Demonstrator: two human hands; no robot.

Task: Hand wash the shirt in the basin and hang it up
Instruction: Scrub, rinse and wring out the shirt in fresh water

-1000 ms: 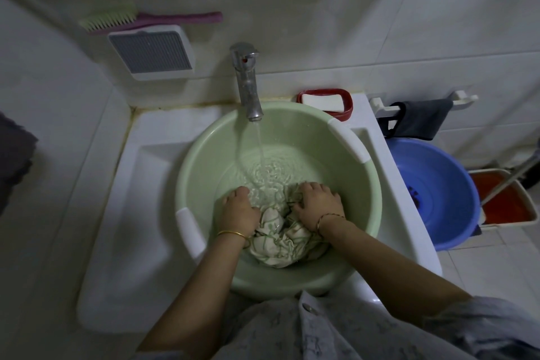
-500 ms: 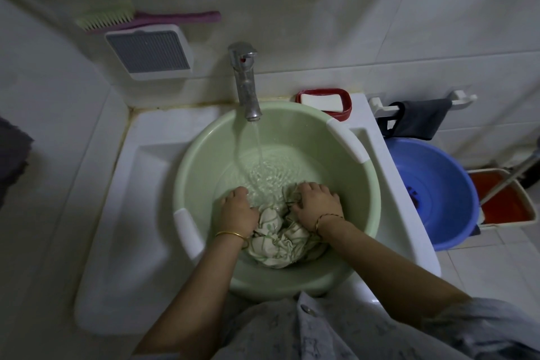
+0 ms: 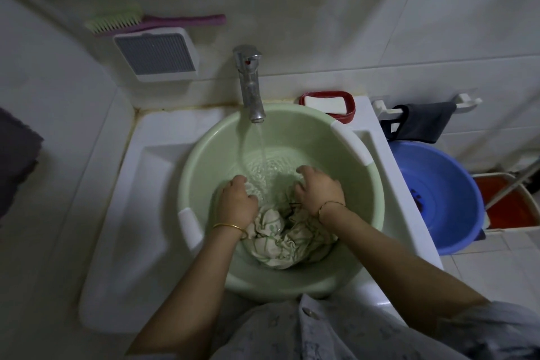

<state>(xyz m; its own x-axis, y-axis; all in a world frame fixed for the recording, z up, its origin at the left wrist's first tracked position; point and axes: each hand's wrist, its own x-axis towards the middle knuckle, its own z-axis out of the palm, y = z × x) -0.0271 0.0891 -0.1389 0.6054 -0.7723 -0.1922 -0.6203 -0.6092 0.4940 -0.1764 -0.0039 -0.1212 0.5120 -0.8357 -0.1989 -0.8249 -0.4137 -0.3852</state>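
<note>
A pale green basin sits in the white sink under a metal tap that runs water into it. The wet, cream shirt with green stripes lies bunched at the basin's near side. My left hand grips the shirt's left part with curled fingers. My right hand grips its right part the same way. The stream falls between the two hands. The far part of the shirt is under the water and my hands.
A red soap dish with white soap stands behind the basin. A blue basin and an orange tub sit on the floor at right. A dark cloth hangs on a wall rail. A brush lies on a wall box.
Both hands have moved apart and a little farther into the basin, pulling the shirt open under the stream. The water keeps running.
</note>
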